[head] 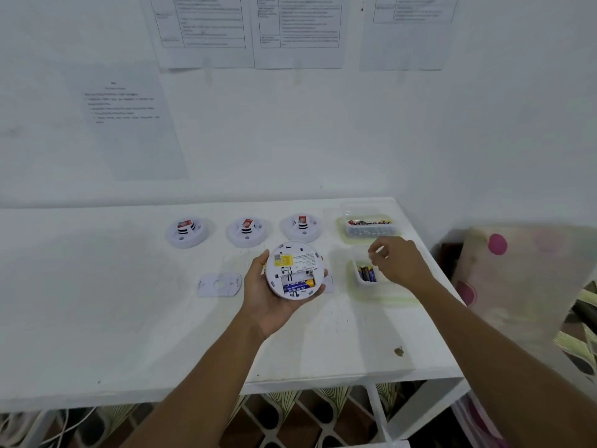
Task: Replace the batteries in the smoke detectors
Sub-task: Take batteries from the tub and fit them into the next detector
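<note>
Over the white table (pixel 129 318), mid-right, I'm holding the smoke detector (pixel 294 270) in my left hand (pixel 274 295). It's lying back side up in the palm, with the thumb hooking its left edge and the fingers curling up around the right edge. Its battery bay is showing open, and one battery (pixel 298 285) is sitting in the lower slot, gold end pointing right.

My right hand (pixel 397 261) is hovering just above the small tub (pixel 355 279), not touching it. The fingertips are bunching together toward the thumb. I can't tell whether they're pinching anything, since it's too blurred there. The spare batteries (pixel 368 273) are lying in that tub, just right of the detector I'm holding.

Along the back, three units are sitting face up in a row: the left detector (pixel 187 232), the middle detector (pixel 247 232) and the right detector (pixel 302 227). The bigger tub (pixel 368 226), holding many cells, is sitting right of that row and behind the small tub.

A loose cover plate (pixel 219 285) is lying flat on the table, just left of my left hand.
</note>
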`<state>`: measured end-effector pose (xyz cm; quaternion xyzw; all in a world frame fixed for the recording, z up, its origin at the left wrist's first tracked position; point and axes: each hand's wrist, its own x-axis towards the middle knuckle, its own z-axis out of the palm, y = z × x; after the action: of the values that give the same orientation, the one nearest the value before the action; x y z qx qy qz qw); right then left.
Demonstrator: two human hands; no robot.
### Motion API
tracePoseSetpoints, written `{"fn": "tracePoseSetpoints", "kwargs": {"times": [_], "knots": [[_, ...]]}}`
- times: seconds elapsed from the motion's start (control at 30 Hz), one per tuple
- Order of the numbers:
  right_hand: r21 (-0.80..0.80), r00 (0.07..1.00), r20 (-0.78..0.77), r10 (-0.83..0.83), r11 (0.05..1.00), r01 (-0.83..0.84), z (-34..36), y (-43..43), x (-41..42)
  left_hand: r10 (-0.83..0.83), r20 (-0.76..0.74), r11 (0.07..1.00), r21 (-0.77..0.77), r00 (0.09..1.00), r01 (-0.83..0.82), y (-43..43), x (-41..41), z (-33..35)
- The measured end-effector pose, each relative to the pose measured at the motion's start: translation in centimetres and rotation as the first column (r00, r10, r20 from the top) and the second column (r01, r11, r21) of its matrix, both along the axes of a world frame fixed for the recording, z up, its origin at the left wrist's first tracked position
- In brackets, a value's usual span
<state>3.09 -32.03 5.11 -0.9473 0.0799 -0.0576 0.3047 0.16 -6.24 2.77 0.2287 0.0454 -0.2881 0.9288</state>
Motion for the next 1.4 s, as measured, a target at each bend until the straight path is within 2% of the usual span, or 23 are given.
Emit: {"fn": "tracePoseSetpoints", "kwargs": {"times": [0.13, 0.2, 0.3, 0.5, 0.67, 0.73, 0.97, 1.13, 1.27, 1.33, 1.4], "knots": [[0.156, 0.951, 0.283, 0.128, 0.972, -0.177, 1.7, 5.4, -3.2, 0.080, -0.002, 0.997, 0.017, 0.997, -0.080, 0.5, 0.1, 0.2], [0.166, 0.914, 0.352, 0.202, 0.947, -0.274, 1.6, 8.4, -4.8, 0.124, 0.008, 0.991, 0.042, 0.992, -0.124, 0.9, 0.2, 0.5], [0.181, 0.898, 0.390, 0.204, 0.939, -0.292, 0.5, 11.9, -6.1, 0.166, 0.011, 0.983, 0.078, 0.986, -0.166, 1.7, 0.3, 0.7], [0.315, 0.924, 0.381, 0.036, 0.934, -0.166, -1.1, 15.8, -6.9, 0.214, 0.038, 0.967, 0.136, 0.976, -0.217, 3.3, 0.9, 0.6], [0.499, 0.981, 0.189, -0.049, 0.865, -0.052, -0.7, 18.4, -6.7, 0.267, 0.066, 0.941, 0.196, 0.962, -0.275, 4.2, 1.5, -0.7], [0.546, 0.983, 0.164, -0.087, 0.838, -0.017, -0.8, 18.8, -6.6, 0.265, 0.059, 0.940, 0.205, 0.962, -0.272, 4.4, 1.6, -1.0], [0.420, 0.946, 0.292, -0.141, 0.908, 0.005, -0.8, 18.8, -6.5, 0.255, 0.080, 0.939, 0.217, 0.964, -0.266, 4.6, 2.3, -0.8], [0.478, 0.915, 0.385, -0.122, 0.874, -0.085, 0.0, 17.7, -6.5, 0.190, 0.087, 0.953, 0.223, 0.978, -0.205, 2.8, 2.4, -0.8], [0.547, 0.894, 0.425, -0.144, 0.827, -0.128, 1.6, 13.6, -5.4, 0.129, 0.077, 0.981, 0.137, 0.989, -0.139, 1.0, 2.3, -0.4], [0.574, 0.907, 0.386, -0.168, 0.814, -0.094, 2.3, 9.8, -4.1, 0.109, 0.060, 0.989, 0.090, 0.992, -0.114, 0.4, 2.4, -0.2], [0.479, 0.954, 0.266, -0.142, 0.878, -0.003, 2.6, 5.6, -2.6, 0.095, 0.056, 0.991, 0.093, 0.994, -0.100, -0.1, 2.6, -0.3]]}}
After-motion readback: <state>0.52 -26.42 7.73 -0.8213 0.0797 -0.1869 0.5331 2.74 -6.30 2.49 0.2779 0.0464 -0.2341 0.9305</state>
